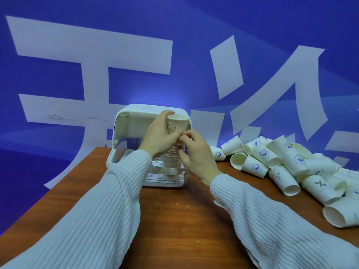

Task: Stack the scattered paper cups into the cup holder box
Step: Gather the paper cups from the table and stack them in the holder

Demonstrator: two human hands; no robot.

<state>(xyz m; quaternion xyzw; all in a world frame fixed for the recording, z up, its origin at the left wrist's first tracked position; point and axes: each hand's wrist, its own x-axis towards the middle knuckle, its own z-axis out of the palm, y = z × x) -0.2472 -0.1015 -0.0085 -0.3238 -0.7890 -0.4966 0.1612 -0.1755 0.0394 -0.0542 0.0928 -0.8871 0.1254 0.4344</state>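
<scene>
Paper cup stack (172,150) gripped between both hands.

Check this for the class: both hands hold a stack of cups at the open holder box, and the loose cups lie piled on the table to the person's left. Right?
Not quite. The head view shows the loose cups piled to the person's right. The rest holds: left hand and right hand hold the stack of cups at the open holder box.

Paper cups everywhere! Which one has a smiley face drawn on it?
The smiley cup tops the stack gripped by both hands, left hand and right hand, before the cup holder box. The pile's cups show blue logos or other marks.
</scene>
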